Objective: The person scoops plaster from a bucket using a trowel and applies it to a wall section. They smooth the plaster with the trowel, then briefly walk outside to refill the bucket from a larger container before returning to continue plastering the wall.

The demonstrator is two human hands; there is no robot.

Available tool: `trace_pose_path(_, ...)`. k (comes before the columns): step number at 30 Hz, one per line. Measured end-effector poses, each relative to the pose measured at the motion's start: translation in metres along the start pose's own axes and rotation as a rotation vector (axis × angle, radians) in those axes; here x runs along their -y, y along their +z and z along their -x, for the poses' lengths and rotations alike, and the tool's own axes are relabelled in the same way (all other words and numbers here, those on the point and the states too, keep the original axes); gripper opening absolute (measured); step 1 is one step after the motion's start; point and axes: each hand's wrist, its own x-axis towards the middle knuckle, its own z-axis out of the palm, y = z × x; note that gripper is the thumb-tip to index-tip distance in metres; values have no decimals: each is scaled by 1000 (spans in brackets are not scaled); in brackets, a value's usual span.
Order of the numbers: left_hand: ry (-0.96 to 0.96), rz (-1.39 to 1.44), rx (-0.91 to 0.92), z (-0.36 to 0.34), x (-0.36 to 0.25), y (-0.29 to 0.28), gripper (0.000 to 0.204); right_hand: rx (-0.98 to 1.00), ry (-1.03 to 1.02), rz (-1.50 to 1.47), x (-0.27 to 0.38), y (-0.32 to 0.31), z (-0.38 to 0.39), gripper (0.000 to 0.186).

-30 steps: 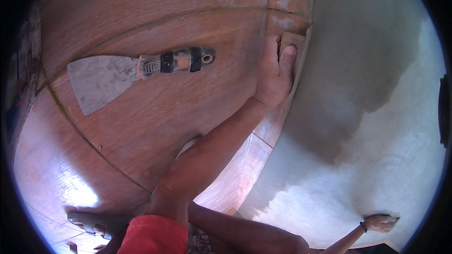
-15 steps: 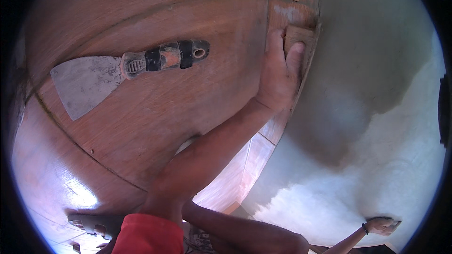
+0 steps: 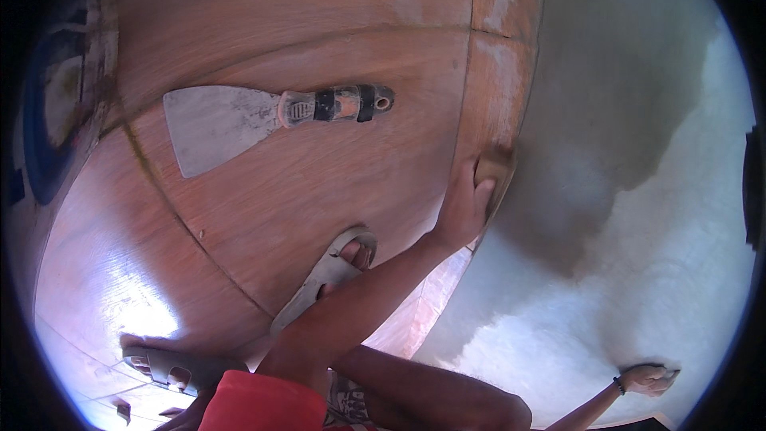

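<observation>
My left hand [image 3: 465, 211] is closed around a small brown rectangular block [image 3: 495, 169]. The thumb lies along its near side. Whether it is a sponge or wood I cannot tell. It presses against the strip of reddish tile [image 3: 501, 88] at the foot of the grey wall [image 3: 590, 112]. Off to the lower right, my right hand [image 3: 648, 381], with a dark beaded bracelet, is curled against the pale part of the wall; something small and greyish may be in its fingers. A putty knife [image 3: 231, 124] with a wide grey blade and taped handle lies on the tile floor [image 3: 319, 191].
At the left stands a round container [image 3: 48, 144], blue inside with a pale, dirty rim. My sandalled feet are on the tiles, one sandal [image 3: 323, 279] beside my left forearm and the other sandal [image 3: 171, 367] at lower left. The wall bears a dark damp-looking patch.
My left hand has slid nearer along the tile strip with the block. The view has shifted, bringing the container and a sandal into sight. My right hand stays in about the same place.
</observation>
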Motion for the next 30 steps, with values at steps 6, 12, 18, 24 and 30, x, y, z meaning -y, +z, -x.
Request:
trace_pose_path(6, -34, 148, -70, -4, 10, -14, 28, -23, -65, -32, -21, 5, 5, 45)
trace_pose_path(12, 35, 132, -189, -95, -34, -22, 28, -14, -25, -31, -10, 1, 3, 45)
trace_pose_path(18, 87, 222, -151, -97, -29, 0, 30, -29, -47, -58, -30, 9, 3, 43)
trace_pose_path(24, 33, 108, -83, -76, -27, -1, 33, -17, 26, -18, -15, 4, 2, 43)
trace_pose_path(30, -16, 119, -33, -70, -32, -4, 36, -3, -92, 88, -21, 4, 0, 46)
